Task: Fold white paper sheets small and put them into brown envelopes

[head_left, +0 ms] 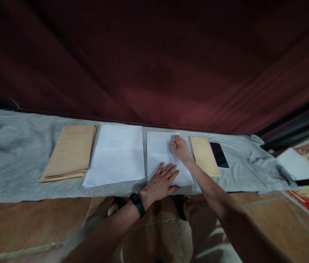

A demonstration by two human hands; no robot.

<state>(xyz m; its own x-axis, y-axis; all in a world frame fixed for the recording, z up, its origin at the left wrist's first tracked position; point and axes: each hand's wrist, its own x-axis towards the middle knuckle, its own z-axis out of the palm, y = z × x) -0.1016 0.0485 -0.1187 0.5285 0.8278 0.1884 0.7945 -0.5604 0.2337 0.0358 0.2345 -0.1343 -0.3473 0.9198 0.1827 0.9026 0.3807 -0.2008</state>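
A white sheet of paper [158,153] lies on a grey cloth [14,153] that covers a long surface. My left hand [161,182], with a black band on its wrist, rests flat on the sheet's near edge, fingers spread. My right hand [181,148] lies on the sheet's far right part, fingers stretched toward its top corner. Neither hand holds anything. Right of that sheet sits a single tan envelope [205,155]; left of it lies a stack of white paper [117,155].
A stack of tan envelopes [70,153] lies at the left. A black phone [219,155] rests beside the single envelope. Dark red curtain behind. Tiled floor below, with my feet showing. White paper and coloured prints [308,182] at the far right.
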